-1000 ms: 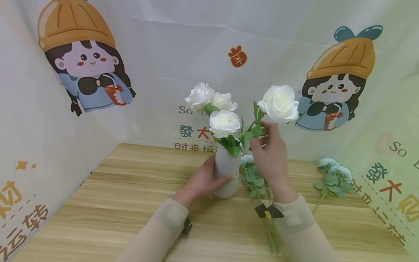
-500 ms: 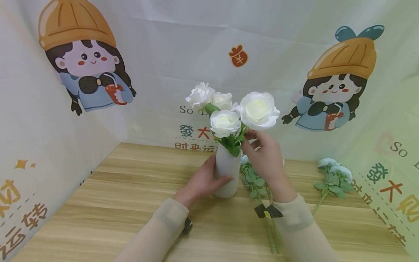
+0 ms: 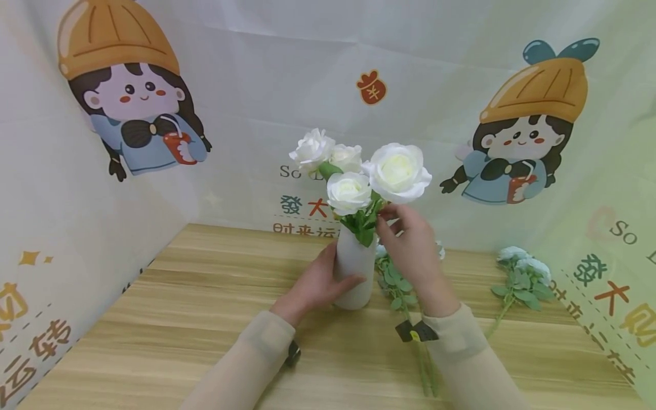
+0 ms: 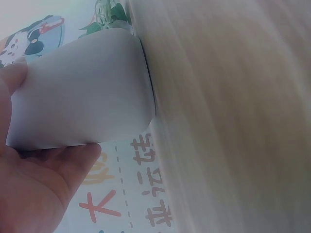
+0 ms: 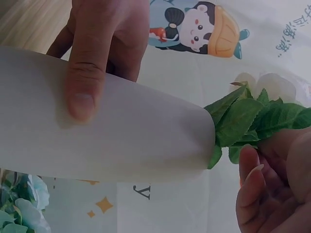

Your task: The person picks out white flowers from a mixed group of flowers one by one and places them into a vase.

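Note:
A white vase stands upright on the wooden table, several white roses rising from its mouth. My left hand grips its side, the thumb across the front; in the left wrist view the fingers curve round the other side. The largest white rose leans at the right of the bunch. Just below its bloom, my right hand pinches its stem among the leaves at the vase's mouth. The right wrist view shows the green leaves against the fingertips; the pinched stem itself is mostly hidden.
Pale blue flowers with long stems lie right of the vase, partly under my right arm. Another pale blue bunch lies farther right. The wooden table meets a printed cloth backdrop behind and at both sides.
My right hand has moved left and slightly down, bringing the large white rose in beside the other roses at the vase's mouth. The left hand and vase have stayed put.

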Available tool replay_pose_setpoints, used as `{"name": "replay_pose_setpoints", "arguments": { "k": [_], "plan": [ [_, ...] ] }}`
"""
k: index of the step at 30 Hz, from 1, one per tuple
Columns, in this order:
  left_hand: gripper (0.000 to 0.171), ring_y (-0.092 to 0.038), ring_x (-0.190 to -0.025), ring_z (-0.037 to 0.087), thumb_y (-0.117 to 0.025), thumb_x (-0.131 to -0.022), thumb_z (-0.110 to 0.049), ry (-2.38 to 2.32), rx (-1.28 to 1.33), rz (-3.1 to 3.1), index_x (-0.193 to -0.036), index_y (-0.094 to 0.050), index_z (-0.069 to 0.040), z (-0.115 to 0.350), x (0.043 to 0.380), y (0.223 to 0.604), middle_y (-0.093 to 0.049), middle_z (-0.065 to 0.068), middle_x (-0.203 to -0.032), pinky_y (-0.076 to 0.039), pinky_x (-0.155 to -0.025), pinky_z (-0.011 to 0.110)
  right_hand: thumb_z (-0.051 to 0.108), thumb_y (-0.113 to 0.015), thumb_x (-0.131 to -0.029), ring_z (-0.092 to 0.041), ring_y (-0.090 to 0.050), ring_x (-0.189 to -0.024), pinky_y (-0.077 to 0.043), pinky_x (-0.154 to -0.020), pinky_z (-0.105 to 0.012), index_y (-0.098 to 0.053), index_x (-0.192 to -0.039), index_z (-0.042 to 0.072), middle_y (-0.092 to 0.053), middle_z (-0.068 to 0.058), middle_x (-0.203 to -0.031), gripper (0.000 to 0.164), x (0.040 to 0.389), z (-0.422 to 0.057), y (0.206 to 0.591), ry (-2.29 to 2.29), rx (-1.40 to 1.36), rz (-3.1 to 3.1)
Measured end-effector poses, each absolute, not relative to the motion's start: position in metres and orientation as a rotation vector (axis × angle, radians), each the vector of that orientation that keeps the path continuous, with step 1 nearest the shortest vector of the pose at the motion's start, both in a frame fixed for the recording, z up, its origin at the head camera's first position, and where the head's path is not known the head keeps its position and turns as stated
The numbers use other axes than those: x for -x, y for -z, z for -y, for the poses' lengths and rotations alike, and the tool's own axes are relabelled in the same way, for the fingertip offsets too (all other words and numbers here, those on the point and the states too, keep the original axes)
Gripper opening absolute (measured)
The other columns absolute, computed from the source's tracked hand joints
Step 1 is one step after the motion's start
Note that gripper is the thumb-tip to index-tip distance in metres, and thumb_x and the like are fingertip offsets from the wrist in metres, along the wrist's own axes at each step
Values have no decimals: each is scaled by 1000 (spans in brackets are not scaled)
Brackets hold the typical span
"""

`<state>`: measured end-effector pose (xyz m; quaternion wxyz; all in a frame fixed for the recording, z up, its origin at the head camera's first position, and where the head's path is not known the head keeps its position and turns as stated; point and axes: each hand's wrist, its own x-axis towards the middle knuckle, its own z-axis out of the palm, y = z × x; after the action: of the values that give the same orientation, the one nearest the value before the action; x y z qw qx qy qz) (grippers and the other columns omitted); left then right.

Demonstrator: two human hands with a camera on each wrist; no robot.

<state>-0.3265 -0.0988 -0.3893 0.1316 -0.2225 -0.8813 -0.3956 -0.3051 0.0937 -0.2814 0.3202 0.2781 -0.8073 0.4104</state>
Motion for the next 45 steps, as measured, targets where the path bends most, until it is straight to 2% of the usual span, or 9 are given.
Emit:
{"name": "replay_pose_setpoints", "arguments": {
  "k": [8, 14, 17, 22, 25, 28, 31, 38, 45],
  "plan": [
    [91, -51, -115, 20, -73, -87, -49, 1151, 645, 2563, -150, -27, -2, 99, 324, 388, -48, 13, -133, -47, -98, 42, -3, -66, -90, -17, -58, -64, -52, -50, -33, -67, -103, -1, -67, -9, -91, 13, 311, -92, 288, -1012, -680, 2128],
    [89, -54, -109, 22, -74, -88, -46, 1111, 645, 2557, -148, -29, 2, 99, 323, 388, -51, 16, -128, -50, -93, 42, 6, -64, -93, -15, -54, -61, -49, -48, -29, -69, -102, 1, -63, -7, -85, 11, 321, -92, 298, -974, -623, 2257],
    [89, -54, -109, 22, -75, -88, -46, 1111, 649, 2554, -148, -29, 2, 99, 323, 388, -51, 16, -128, -51, -93, 41, 9, -63, -92, -16, -53, -58, -47, -44, -29, -67, -101, 2, -62, -6, -85, 12, 321, -92, 299, -1003, -583, 2277],
    [88, -53, -110, 20, -75, -87, -45, 1128, 645, 2554, -148, -29, 0, 98, 324, 388, -50, 14, -129, -50, -94, 41, 11, -63, -85, -17, -53, -60, -47, -46, -30, -53, -122, 1, -62, -7, -89, 39, 317, -94, 296, -1106, -524, 2210],
    [88, -53, -110, 20, -75, -87, -44, 1137, 625, 2570, -148, -29, -1, 97, 324, 387, -50, 13, -130, -50, -94, 41, 14, -64, -88, -17, -54, -59, -49, -46, -31, -45, -132, 7, -61, -6, -87, 49, 314, -94, 294, -1179, -543, 2114],
    [88, -53, -110, 20, -76, -87, -44, 1150, 611, 2582, -148, -29, -1, 96, 324, 387, -50, 13, -129, -50, -94, 41, 21, -66, -93, -14, -53, -56, -49, -43, -31, -48, -130, 11, -60, -1, -84, 42, 311, -93, 292, -1201, -558, 2049],
    [88, -54, -109, 20, -76, -87, -44, 1148, 603, 2582, -148, -30, 0, 96, 324, 388, -51, 13, -128, -50, -93, 41, 26, -65, -97, -12, -53, -58, -48, -45, -30, -58, -123, 11, -61, 1, -82, 31, 310, -93, 291, -1165, -560, 2037],
    [89, -54, -109, 21, -76, -87, -44, 1121, 600, 2575, -148, -29, 0, 97, 324, 388, -51, 14, -128, -51, -93, 41, 13, -66, -96, -16, -55, -60, -49, -51, -33, -67, -110, 8, -66, -4, -82, 15, 314, -92, 291, -1039, -582, 2055],
    [90, -54, -109, 21, -75, -86, -46, 1116, 587, 2584, -148, -29, -1, 97, 324, 388, -51, 14, -128, -51, -93, 41, 15, -66, -96, -13, -56, -62, -50, -52, -33, -71, -103, 10, -66, -2, -81, 10, 318, -93, 293, -992, -540, 2098]
  ]
}}
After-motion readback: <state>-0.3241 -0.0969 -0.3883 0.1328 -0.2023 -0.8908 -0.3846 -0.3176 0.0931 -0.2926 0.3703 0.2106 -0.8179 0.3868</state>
